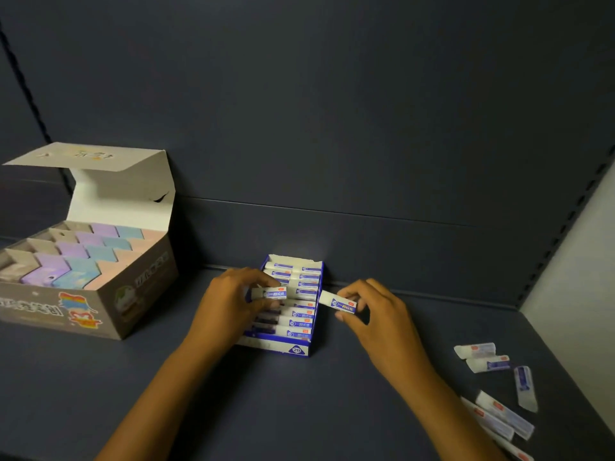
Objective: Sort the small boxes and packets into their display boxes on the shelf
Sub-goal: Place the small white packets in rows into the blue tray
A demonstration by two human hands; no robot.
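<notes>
A small blue-and-white display box (294, 350) marked 2B stands in the middle of the dark shelf, filled with several white erasers in blue sleeves. My left hand (229, 304) pinches one eraser (271, 293) just above the box's left side. My right hand (376, 314) pinches another eraser (337, 302) at the box's right edge, a little above the shelf. Several loose erasers (492, 364) of the same kind lie scattered on the shelf at the lower right.
A larger grey display box (109, 307) with its lid folded up stands at the left, holding rows of pastel purple, blue and pink packets. The shelf's back wall (332, 128) rises right behind the small box. A pale side panel (579, 271) closes the shelf at the right.
</notes>
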